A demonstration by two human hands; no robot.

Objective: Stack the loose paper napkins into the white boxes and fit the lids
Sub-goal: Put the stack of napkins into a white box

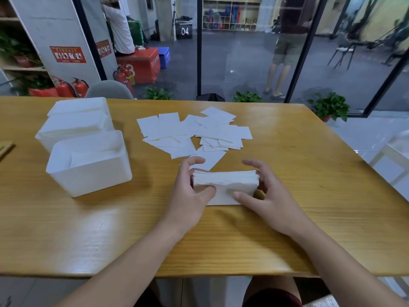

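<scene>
Bright overhead light; soft glare on wooden table (pixel 287 151); wide-angle bending at edges; bg slightly soft.

left hand (pixel 192 191), right hand (pixel 263 193), fingers seemingly curled inward

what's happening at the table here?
A person is squaring up a stack of paper napkins on the wooden table, the left hand and right hand gripping its two ends. Beyond it, loose napkins still lie scattered. To the left stand white boxes: the nearest box is open with some napkins inside, and two more boxes behind it look filled. No lid is fitted on the nearest box.
</scene>
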